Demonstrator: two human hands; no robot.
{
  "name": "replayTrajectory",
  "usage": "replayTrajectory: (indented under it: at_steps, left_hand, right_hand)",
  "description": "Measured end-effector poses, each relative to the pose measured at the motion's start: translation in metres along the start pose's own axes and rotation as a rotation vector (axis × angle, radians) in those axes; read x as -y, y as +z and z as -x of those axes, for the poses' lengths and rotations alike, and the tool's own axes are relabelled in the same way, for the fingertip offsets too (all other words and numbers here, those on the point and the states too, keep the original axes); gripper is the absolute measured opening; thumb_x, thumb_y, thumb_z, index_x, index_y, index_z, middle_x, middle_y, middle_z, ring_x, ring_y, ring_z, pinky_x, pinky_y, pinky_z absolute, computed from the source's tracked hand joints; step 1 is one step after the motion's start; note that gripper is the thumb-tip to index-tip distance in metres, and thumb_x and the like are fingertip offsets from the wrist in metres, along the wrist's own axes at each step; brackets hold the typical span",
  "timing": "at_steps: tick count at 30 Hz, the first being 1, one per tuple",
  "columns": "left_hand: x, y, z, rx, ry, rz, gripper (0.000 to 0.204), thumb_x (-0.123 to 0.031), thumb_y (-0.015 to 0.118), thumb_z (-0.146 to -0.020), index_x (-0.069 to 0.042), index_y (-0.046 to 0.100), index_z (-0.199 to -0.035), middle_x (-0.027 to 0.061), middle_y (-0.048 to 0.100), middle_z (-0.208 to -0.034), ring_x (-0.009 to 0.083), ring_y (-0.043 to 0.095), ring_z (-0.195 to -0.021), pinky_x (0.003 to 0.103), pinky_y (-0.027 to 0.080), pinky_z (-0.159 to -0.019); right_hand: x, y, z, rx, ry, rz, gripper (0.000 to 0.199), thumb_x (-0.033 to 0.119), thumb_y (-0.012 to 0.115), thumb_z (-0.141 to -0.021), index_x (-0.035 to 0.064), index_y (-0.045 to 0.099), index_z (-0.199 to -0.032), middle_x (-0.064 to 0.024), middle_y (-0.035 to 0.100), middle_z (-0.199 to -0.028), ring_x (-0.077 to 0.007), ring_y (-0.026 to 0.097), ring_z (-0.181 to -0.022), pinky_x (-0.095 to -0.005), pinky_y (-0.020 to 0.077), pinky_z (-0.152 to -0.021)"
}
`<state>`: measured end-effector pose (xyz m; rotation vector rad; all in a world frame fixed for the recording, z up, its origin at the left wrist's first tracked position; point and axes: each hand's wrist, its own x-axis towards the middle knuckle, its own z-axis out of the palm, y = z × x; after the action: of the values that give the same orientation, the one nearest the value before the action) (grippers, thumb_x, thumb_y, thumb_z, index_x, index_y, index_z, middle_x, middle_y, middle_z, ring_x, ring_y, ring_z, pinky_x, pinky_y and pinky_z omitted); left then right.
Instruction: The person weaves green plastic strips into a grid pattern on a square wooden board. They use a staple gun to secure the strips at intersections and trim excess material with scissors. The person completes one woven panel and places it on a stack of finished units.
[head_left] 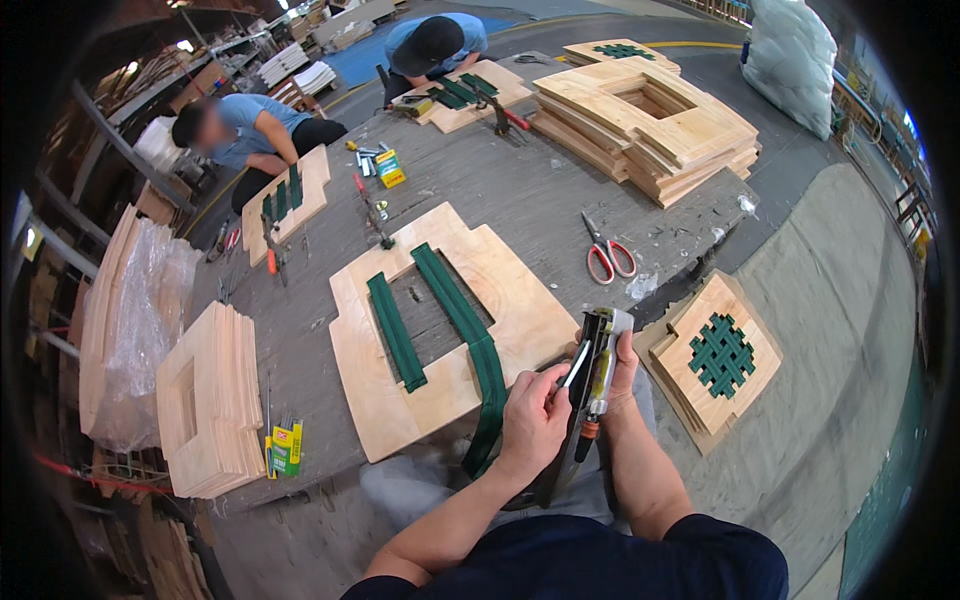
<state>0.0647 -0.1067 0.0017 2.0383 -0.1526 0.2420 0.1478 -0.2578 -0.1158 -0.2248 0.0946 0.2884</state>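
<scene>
The right hand (622, 365) is wrapped tight around a black staple gun (590, 385), with the thumb and fingers closed on its body. The left hand (535, 415) is also closed, pinching a thin white strip (577, 362) that sticks out of the side of the tool. Both hands meet at about 5 o'clock, just off the near edge of the grey table (520, 190). Right beside the left hand, at its 10 o'clock, lies a flat wooden frame (450, 310) with a square hole in the middle. Two green straps (470, 325) run across that hole, and the longer one hangs off the near edge, touching the left hand's side. Red scissors (607, 255) lie on the table at 1 o'clock from the hands, a little way off. At 3 o'clock sits a stack of frames with green straps woven in a criss-cross (720, 355). A tall pile of bare frames (645, 120) is far up at 12 o'clock. Another pile of boards (210, 400) stands at 9 o'clock, with a small green box (287, 447) next to it. Two other people (250, 125) bend over the far end of the table.
</scene>
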Motion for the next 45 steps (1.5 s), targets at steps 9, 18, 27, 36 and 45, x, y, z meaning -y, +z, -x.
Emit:
replayTrajectory:
  at_steps: [9,18,27,36,45]
  left_hand:
    - [-0.02,0.02,-0.018,0.076,0.126,-0.129,0.032,-0.004,0.069,-0.09,-0.003,0.068,-0.123,0.0126,0.06,-0.093,0.0223,0.063,-0.069,0.035,0.052,-0.064]
    - [-0.034,0.042,-0.037,0.124,0.215,-0.279,0.039,-0.004,0.067,-0.089,-0.001,0.065,-0.128,0.0147,0.059,-0.097,0.0302,0.064,-0.08,0.041,0.053,-0.07]
    - [-0.032,0.041,-0.031,0.153,0.292,-0.296,0.044,-0.005,0.066,-0.091,0.001,0.061,-0.134,0.0167,0.059,-0.108,0.0317,0.063,-0.093,0.041,0.052,-0.082]
    - [-0.004,0.006,0.069,0.438,-0.369,0.026,0.067,-0.018,0.074,-0.09,0.0,0.045,-0.148,0.0158,0.059,-0.116,0.0243,0.062,-0.103,0.035,0.051,-0.091]
    - [-0.025,0.029,0.017,0.214,-0.263,0.124,0.053,-0.023,0.07,-0.097,0.002,0.05,-0.139,0.015,0.061,-0.114,0.0281,0.062,-0.107,0.038,0.048,-0.095]
  right_hand:
    - [0.009,-0.009,-0.005,0.009,-0.049,-0.084,0.08,0.072,0.064,-0.085,0.0027,0.062,-0.126,-0.0181,0.071,-0.104,-0.0321,0.07,-0.088,-0.0425,0.0602,-0.07]
    - [0.018,-0.002,-0.003,0.103,-0.02,-0.174,0.08,0.072,0.066,-0.084,-0.0022,0.063,-0.113,-0.0116,0.062,-0.095,-0.0262,0.056,-0.087,-0.0425,0.0531,-0.073]
    - [0.018,-0.004,-0.006,0.269,0.011,-0.331,0.088,0.074,0.063,-0.083,-0.0049,0.06,-0.121,-0.0233,0.063,-0.1,-0.0386,0.065,-0.091,-0.0484,0.0571,-0.078]
    - [0.023,-0.012,-0.009,0.184,-0.051,-0.216,0.072,0.069,0.062,-0.089,0.001,0.065,-0.113,-0.0111,0.063,-0.102,-0.0266,0.055,-0.09,-0.0474,0.052,-0.082]
    - [-0.001,0.007,0.003,0.263,0.081,-0.092,0.09,0.067,0.065,-0.087,0.0,0.048,-0.144,-0.016,0.058,-0.136,-0.0372,0.058,-0.123,-0.0617,0.0439,-0.108]
